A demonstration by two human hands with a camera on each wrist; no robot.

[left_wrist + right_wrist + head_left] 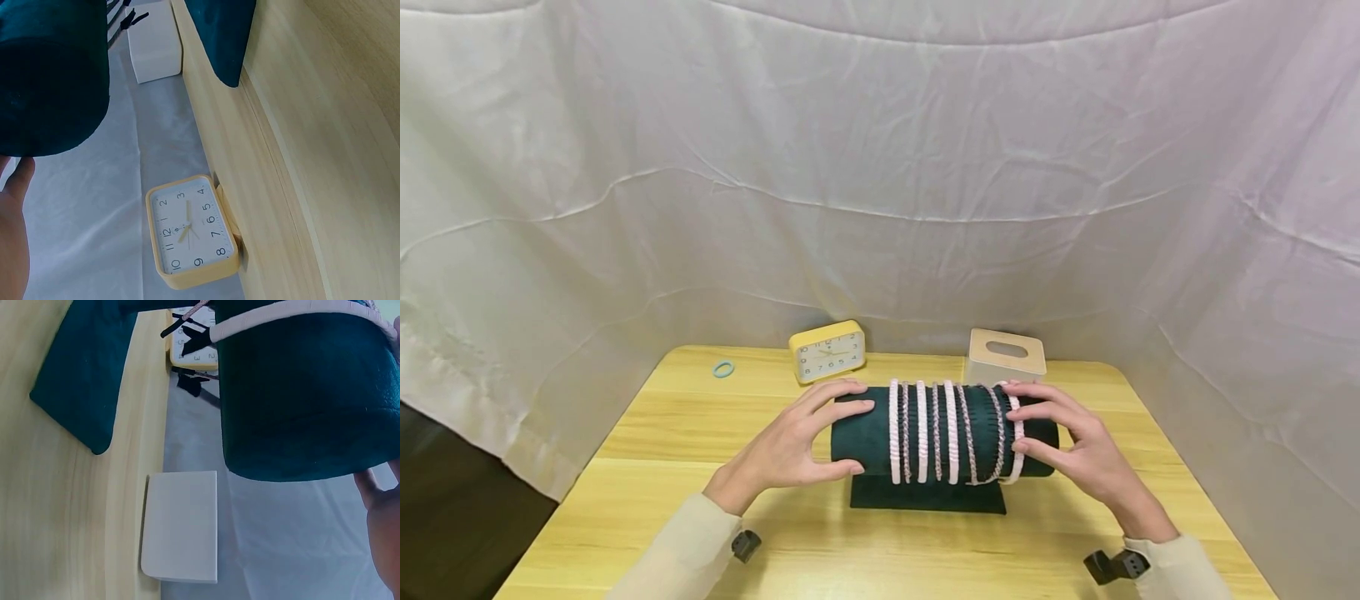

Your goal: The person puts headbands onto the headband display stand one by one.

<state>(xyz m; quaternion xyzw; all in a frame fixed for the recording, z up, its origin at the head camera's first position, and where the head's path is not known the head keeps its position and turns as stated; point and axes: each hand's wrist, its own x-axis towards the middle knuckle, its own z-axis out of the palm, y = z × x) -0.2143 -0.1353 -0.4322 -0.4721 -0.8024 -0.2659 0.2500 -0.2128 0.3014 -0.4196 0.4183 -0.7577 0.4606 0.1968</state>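
Observation:
A dark green bracelet stand (861, 437), a fabric-covered roll on a flat foot (925, 498), stands in the middle of the table. Several bracelets (953, 433), plain pale pink ones alternating with thin braided ones, wrap the roll. My left hand (797, 437) holds the roll's bare left end, thumb low in front and fingers over the top. At the right end, my right hand (1078, 437) curves round the roll, its fingertips touching the last pale pink bracelet (1017, 462). Dark cord ends (197, 340) hang under the roll in the right wrist view.
A yellow alarm clock (829, 352) stands behind the roll, left of centre. To the back right is a white tissue box (1026, 354) with a wood-look lid. A small light blue ring (723, 368) lies at the back left. Pale curtains (880, 167) surround the wooden table (662, 467).

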